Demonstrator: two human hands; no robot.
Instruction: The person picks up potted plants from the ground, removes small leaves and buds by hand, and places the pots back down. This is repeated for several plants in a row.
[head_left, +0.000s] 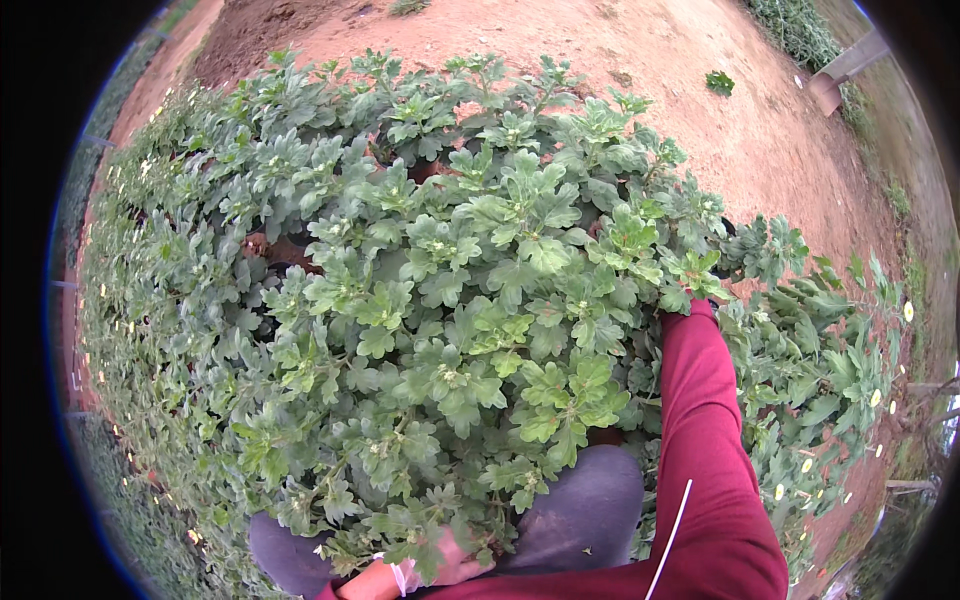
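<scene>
My left hand (452, 555) is low in the view between my knees, with a pale band (405, 576) at its wrist. Leaves of a budding chrysanthemum plant (420, 517) partly cover it. Its fingers lie against the lower stems, but their grip is hidden. My right arm, in a maroon sleeve (701, 390), reaches forward into the right side of the dense chrysanthemum plants (510, 255). Foliage hides my right hand beyond the cuff. Lobed green leaves and small pale buds crowd around both arms.
My knees in dark trousers (581, 502) press against the foliage. Dark pot rims (279, 268) show in gaps. Reddish bare soil (660, 45) lies beyond, with a loose leafy sprig (720, 83). Pale-yellow flowers (876, 397) dot the right side. A thin white cord (670, 536) crosses my sleeve.
</scene>
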